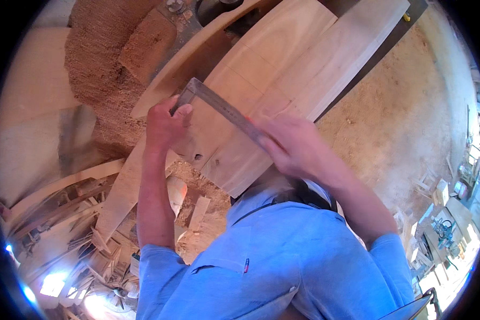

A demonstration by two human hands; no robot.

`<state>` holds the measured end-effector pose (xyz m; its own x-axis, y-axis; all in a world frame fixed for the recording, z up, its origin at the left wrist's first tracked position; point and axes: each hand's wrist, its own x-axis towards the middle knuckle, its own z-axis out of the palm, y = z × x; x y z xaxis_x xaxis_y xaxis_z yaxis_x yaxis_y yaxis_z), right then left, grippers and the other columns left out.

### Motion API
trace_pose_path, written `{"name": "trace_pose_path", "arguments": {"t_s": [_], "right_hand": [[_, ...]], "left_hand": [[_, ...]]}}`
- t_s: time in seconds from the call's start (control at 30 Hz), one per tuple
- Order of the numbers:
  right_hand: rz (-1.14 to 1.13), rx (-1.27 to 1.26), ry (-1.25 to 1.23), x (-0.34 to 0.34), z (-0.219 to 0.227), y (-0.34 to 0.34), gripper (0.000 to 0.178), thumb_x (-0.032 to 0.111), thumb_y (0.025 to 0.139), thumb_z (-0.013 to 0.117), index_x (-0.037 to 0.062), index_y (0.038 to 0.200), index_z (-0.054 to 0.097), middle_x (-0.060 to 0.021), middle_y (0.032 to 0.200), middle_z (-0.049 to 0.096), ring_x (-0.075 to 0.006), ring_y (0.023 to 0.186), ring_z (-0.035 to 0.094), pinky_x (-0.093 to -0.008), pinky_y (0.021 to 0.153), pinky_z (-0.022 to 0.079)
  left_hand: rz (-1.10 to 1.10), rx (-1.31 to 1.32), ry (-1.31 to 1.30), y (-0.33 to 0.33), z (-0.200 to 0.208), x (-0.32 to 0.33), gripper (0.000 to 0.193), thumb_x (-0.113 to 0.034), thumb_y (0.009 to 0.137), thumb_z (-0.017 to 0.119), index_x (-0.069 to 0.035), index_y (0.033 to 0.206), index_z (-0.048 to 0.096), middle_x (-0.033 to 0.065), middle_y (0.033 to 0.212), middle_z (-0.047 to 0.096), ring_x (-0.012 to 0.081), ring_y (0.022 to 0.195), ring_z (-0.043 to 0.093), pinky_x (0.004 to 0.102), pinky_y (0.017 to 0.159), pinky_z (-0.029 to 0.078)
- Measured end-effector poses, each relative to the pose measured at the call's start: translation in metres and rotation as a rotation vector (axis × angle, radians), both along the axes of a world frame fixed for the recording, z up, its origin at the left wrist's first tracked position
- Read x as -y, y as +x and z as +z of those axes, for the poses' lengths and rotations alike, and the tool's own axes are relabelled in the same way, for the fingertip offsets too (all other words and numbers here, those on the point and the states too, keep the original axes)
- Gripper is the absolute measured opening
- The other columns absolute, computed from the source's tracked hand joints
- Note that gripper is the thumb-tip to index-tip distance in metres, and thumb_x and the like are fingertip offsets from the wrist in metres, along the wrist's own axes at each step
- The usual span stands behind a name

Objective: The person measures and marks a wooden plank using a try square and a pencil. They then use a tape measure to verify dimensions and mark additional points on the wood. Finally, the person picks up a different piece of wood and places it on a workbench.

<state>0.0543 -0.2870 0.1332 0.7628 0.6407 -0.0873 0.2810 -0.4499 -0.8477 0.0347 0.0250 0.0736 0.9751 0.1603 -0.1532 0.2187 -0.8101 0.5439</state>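
Head view: the left hand [165, 125] pinches the short arm of an L-shaped metal square [224, 108] between thumb and fingers. The right hand [296, 141], blurred, is at the long arm's near right end; whether it grips it I cannot tell. The square slants across two pale wooden boards, a left board [298, 26] and a right board [338, 58], side by side. Faint lines [244, 79] cross the left board beyond the square. The step in hand seems to be aligning the square; the next move would call for steady seating against the wood. Farther left are a curved plank [168, 80] and heaped sawdust [101, 42]; wood scraps [104, 248] lie near left.
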Motion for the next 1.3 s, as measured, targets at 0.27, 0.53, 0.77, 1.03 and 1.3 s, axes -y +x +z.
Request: {"name": "trace_pose_path", "arguments": {"t_s": [0.27, 0.53, 0.77, 1.03, 1.3], "right_hand": [[-0.077, -0.208, -0.393, 0.094, 0.050, -0.074, 0.018, 0.012, 0.083, 0.061, 0.0022, 0.095, 0.071, -0.0187, 0.076, 0.066, -0.0375, 0.074, 0.065, -0.0461, 0.067, 0.052], [-0.349, -0.207, -0.068, 0.082, 0.041, -0.080, 0.018, 0.006, 0.078, 0.070, 0.0029, 0.096, 0.070, -0.0152, 0.081, 0.067, -0.0329, 0.078, 0.066, -0.0406, 0.071, 0.053], [-0.218, -0.132, 0.137, 0.084, 0.012, -0.066, 0.019, 0.002, 0.081, 0.068, 0.0017, 0.100, 0.069, -0.0150, 0.096, 0.068, -0.0292, 0.088, 0.066, -0.0359, 0.075, 0.052], [-0.126, -0.035, 0.081, 0.033, -0.014, -0.035, 0.033, 0.005, 0.084, 0.063, 0.0032, 0.117, 0.064, -0.0178, 0.092, 0.067, -0.0360, 0.089, 0.064, -0.0424, 0.076, 0.053], [-0.054, 0.064, 0.034, 0.015, -0.012, -0.012, 0.033, 0.006, 0.083, 0.061, 0.0030, 0.116, 0.063, -0.0191, 0.088, 0.065, -0.0386, 0.087, 0.063, -0.0454, 0.076, 0.052]], "left_hand": [[0.033, -0.050, -0.010, 0.001, 0.006, 0.003, 0.034, -0.021, 0.083, 0.075, 0.001, 0.108, 0.069, 0.0229, 0.094, 0.068, 0.0350, 0.086, 0.068, 0.0405, 0.077, 0.051], [0.052, -0.077, -0.094, 0.000, 0.014, 0.013, 0.028, -0.016, 0.085, 0.073, 0.000, 0.108, 0.069, 0.0172, 0.088, 0.069, 0.0259, 0.078, 0.064, 0.0369, 0.075, 0.050], [0.040, -0.107, -0.075, 0.002, 0.015, 0.012, 0.028, -0.018, 0.086, 0.073, -0.001, 0.107, 0.070, 0.0154, 0.086, 0.069, 0.0224, 0.075, 0.062, 0.0347, 0.074, 0.050], [0.043, -0.087, -0.067, 0.001, 0.003, 0.004, 0.028, -0.019, 0.084, 0.074, -0.003, 0.107, 0.071, 0.0164, 0.085, 0.069, 0.0240, 0.074, 0.065, 0.0362, 0.071, 0.050], [0.035, -0.082, -0.049, 0.001, 0.003, 0.003, 0.027, -0.019, 0.084, 0.074, -0.003, 0.106, 0.072, 0.0170, 0.082, 0.068, 0.0242, 0.074, 0.065, 0.0370, 0.071, 0.050]]}}
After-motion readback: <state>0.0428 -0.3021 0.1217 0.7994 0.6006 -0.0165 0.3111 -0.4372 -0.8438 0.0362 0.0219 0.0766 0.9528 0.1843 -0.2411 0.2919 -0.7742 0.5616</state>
